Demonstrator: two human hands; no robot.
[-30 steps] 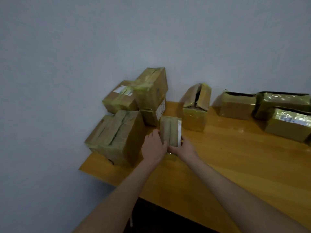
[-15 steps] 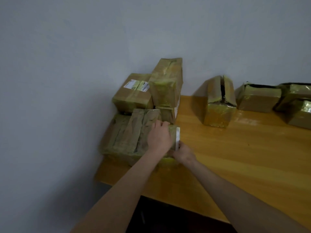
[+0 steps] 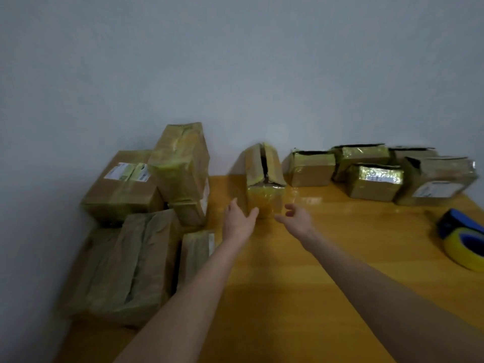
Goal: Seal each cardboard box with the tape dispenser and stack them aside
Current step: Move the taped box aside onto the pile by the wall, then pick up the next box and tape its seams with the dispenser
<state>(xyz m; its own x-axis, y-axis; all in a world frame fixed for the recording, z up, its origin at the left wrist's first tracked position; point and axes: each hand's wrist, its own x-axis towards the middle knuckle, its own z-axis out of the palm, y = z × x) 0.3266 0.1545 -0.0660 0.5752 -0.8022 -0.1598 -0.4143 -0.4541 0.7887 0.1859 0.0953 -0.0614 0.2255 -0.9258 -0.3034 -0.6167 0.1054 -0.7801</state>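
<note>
A tall cardboard box (image 3: 265, 179) with its top flaps half open stands on the wooden table (image 3: 288, 284) by the wall. My left hand (image 3: 238, 223) and my right hand (image 3: 297, 220) are stretched out in front of it, one on each side, fingers spread and empty. The left thumb lies close to the box's lower front; whether it touches is unclear. A small taped box (image 3: 197, 251) stands at the left beside a pile of taped boxes (image 3: 146, 205). The blue and yellow tape dispenser (image 3: 462, 241) lies at the right edge.
Several unsealed boxes (image 3: 372, 171) line the wall at the back right. The pile at the left fills the table's corner against the grey wall (image 3: 235, 74). Bare wood lies between my forearms and toward the dispenser.
Both hands have let go of the small taped box, which now stands by the pile, and have moved right and forward to the open-flapped box. The view has swung right, revealing the dispenser.
</note>
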